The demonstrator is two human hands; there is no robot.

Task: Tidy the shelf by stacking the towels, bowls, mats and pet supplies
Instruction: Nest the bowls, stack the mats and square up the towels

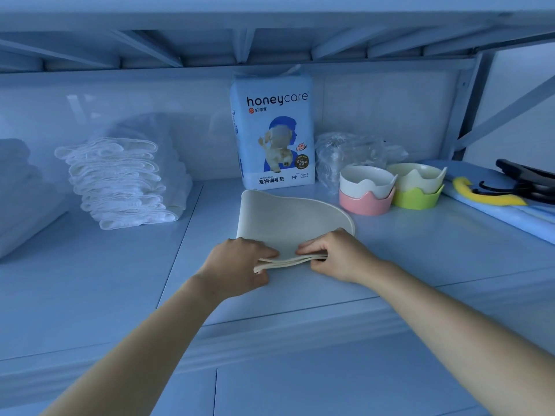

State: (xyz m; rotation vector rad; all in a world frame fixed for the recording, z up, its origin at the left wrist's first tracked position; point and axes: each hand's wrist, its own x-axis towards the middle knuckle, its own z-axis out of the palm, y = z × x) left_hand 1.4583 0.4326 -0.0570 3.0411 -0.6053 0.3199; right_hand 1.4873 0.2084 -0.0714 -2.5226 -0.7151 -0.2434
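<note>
Head view. Centre of frame: left hand (240, 261) and right hand (335, 255), fingers pinching the near edge of the cream mats (288, 220), apparently three layers, lying on the shelf (120, 280). Upper centre: upright pet-pad pack (273, 130). Left: stacked towels (120, 181). Right: nested bowls (366, 190).

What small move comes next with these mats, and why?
Probably lower the near edge onto the shelf with layers flush: left hand and right hand pinch the cream mats there, and that edge sits lifted with its layers slightly splayed.
</note>
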